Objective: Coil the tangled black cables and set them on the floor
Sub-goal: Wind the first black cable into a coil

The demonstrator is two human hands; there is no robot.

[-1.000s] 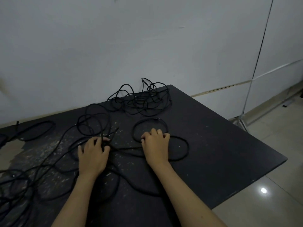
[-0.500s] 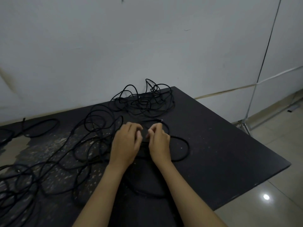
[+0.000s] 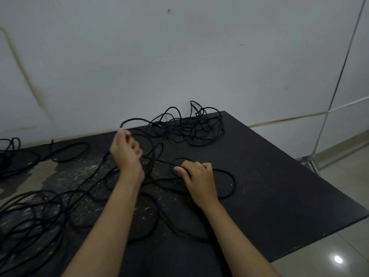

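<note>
Black cables lie spread over a black mat (image 3: 279, 186). A tangled pile of cable (image 3: 191, 127) sits at the mat's far edge by the wall. My left hand (image 3: 125, 150) is raised above the mat and pinches a cable strand that arcs up and to the right toward the pile. My right hand (image 3: 196, 176) rests low on the mat, its fingers curled round a cable loop (image 3: 229, 184). Loose cable loops (image 3: 36, 216) cover the mat's left part.
A white wall (image 3: 179, 56) rises right behind the mat. More cable loops (image 3: 69, 152) lie at the far left. Pale tiled floor (image 3: 339, 246) shows to the right, with a metal stand foot (image 3: 309, 160) beyond the mat's right edge.
My left hand has risen and moved left and away, pulling a cable strand up with it. My right hand has stayed low on the loop and shifted a little to the right.
</note>
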